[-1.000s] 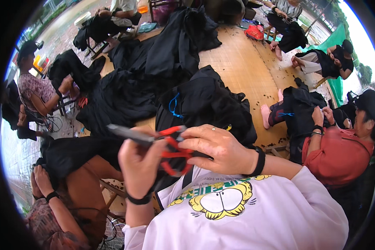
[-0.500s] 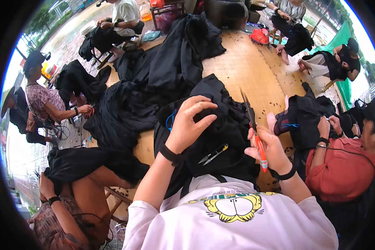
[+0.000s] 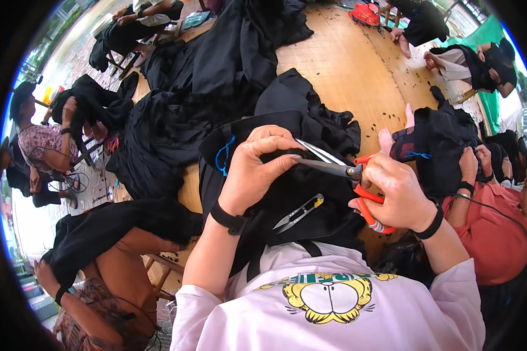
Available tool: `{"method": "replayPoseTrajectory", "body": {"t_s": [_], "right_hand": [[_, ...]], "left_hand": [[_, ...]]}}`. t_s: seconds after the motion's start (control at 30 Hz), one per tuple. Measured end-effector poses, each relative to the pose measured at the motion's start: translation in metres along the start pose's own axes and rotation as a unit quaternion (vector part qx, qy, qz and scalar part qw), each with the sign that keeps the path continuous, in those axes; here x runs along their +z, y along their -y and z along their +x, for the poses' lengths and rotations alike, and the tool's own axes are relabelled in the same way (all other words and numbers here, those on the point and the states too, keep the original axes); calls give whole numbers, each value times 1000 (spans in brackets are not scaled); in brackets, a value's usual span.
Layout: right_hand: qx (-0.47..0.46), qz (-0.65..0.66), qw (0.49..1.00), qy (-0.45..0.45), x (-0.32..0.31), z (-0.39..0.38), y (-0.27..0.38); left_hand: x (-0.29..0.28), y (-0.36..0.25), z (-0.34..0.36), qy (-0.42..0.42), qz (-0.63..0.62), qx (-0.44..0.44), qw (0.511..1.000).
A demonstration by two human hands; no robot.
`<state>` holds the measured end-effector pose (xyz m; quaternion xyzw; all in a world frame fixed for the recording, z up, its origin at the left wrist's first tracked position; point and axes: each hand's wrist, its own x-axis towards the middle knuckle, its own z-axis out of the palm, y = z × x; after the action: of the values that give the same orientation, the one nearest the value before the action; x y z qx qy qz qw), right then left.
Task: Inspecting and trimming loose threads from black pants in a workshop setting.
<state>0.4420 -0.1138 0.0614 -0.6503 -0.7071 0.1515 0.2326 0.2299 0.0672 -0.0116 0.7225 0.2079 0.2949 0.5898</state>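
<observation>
On black cloth (image 3: 287, 193), orange-handled scissors (image 3: 348, 175), seemingly open.

Bright, even daylight, soft shadows, overexposed glare at left rim, strong fisheye bending.

The right hand (image 3: 401, 196) covers most of the scissors' red handles (image 3: 369, 207); black cloth (image 3: 298, 193) hides the left hand's (image 3: 255, 172) fingertips.

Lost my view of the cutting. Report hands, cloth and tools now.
Right hand grips orange-handled scissors, blades open. Left hand pinches black garment at the blades. Thread snips lie loose on the cloth below.
</observation>
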Motion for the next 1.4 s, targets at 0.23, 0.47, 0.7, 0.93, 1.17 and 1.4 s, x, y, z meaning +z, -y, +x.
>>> {"method": "replayPoseTrajectory", "body": {"t_s": [0.23, 0.47, 0.7, 0.93, 1.17, 1.4], "right_hand": [[-34, -102, 994, 20, -12, 7, -1], [-47, -103, 992, 59, -18, 11, 0], [-58, -155, 980, 112, -28, 15, 4], [-73, -180, 972, 134, -35, 16, 8], [-61, -196, 965, 162, -34, 13, 5], [-65, -100, 980, 161, -33, 9, -5]], "left_hand": [[-2, 2, 5, 5, -25, -22, 999], [-1, 5, 6, 15, -75, -44, 996], [-2, -1, 9, 26, -95, -76, 992], [-3, 1, 11, 52, -97, -68, 992], [-6, -3, 12, 74, -90, -75, 990], [-7, -5, 14, 87, -75, -70, 991]]}}
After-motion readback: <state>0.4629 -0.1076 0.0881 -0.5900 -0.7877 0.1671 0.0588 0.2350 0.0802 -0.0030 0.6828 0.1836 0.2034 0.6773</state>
